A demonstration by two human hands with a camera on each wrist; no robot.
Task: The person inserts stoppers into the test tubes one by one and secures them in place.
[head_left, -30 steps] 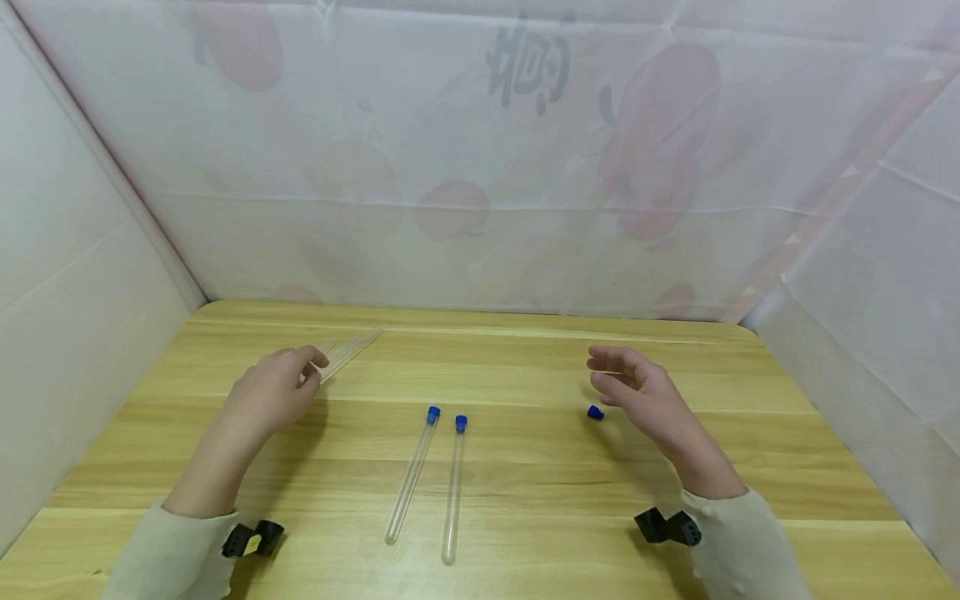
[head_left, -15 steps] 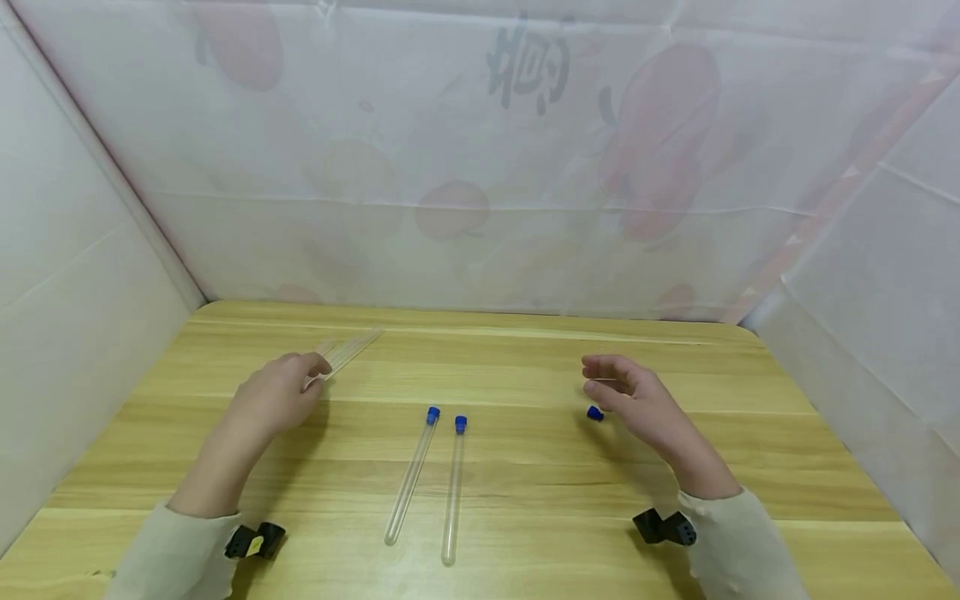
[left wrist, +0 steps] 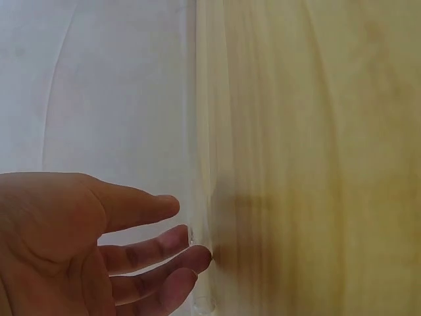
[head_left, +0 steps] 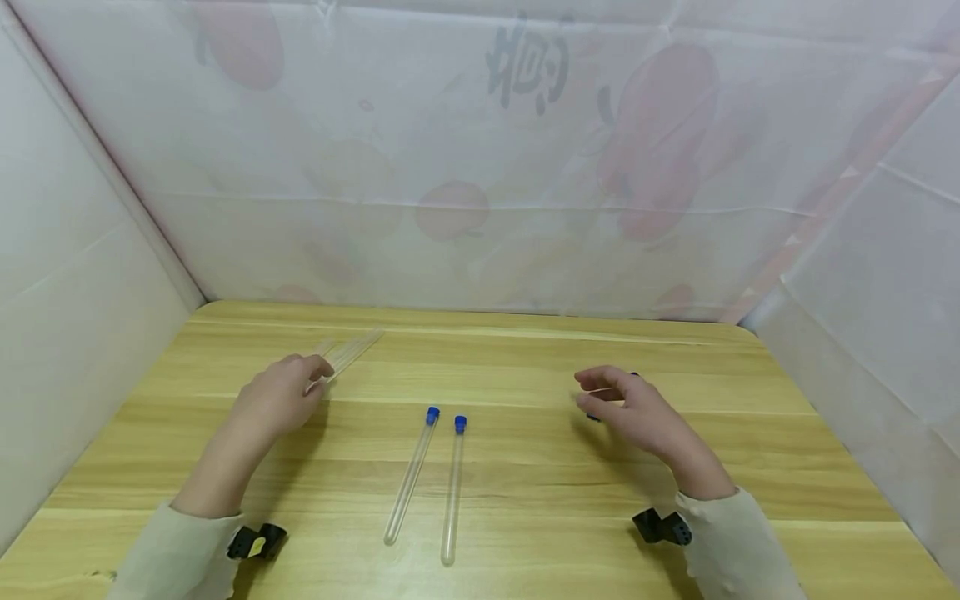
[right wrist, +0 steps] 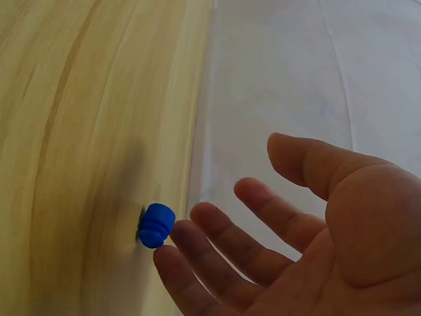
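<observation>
Two hands are at work here, and neither has closed on anything. My left hand (head_left: 281, 398) lies with its fingers loosely spread, tips against the near end of some bare glass tubes (head_left: 351, 350) at the far left of the table (head_left: 525, 467). My right hand (head_left: 633, 412) is open too, fingers relaxed, just over a small blue cap (right wrist: 156, 225) on the wood right of centre.

I judge the tubes light, stiff, slick and breakable. They will roll on this smooth top, so I would pinch one from both sides near its end and lift gently, not press down on it. The cap looks like soft plastic or rubber, very light, easy to flick away; a thumb and forefinger pinch across its wide top should hold it.

From the head view the cap is nearly hidden behind my right fingers; the right wrist view shows it plainly, just off my fingertips (right wrist: 172, 253), and I cannot tell whether they touch it. The left wrist view shows fingertips (left wrist: 197, 253) meeting the glass, but how many tubes lie there I cannot say. Only the head view shows two capped tubes (head_left: 431, 479) lying side by side at mid-table, well apart from both hands.
</observation>
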